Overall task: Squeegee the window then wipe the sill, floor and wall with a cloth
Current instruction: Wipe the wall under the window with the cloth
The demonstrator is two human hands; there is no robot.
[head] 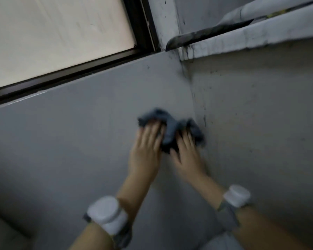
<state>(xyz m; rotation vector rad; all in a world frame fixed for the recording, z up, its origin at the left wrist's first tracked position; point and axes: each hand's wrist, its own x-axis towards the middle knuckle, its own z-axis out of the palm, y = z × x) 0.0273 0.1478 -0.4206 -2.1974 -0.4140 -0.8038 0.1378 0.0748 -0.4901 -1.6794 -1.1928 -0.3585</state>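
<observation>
A crumpled dark blue-grey cloth (170,127) lies against the grey wall (79,141) below the window, close to the inside corner. My left hand (146,147) presses on the cloth's left part with straight fingers. My right hand (186,150) presses on its right part, fingers also stretched out flat. The frame is motion-blurred. The window pane (52,37) with its black frame (76,73) sits at the upper left. No squeegee is in view.
A dirty side wall (260,114) with dark specks meets the grey wall at the corner. Above it runs a stained white ledge (260,33), with a grimy pipe (206,35) and a white pipe (271,8). White sensor bands sit on both wrists.
</observation>
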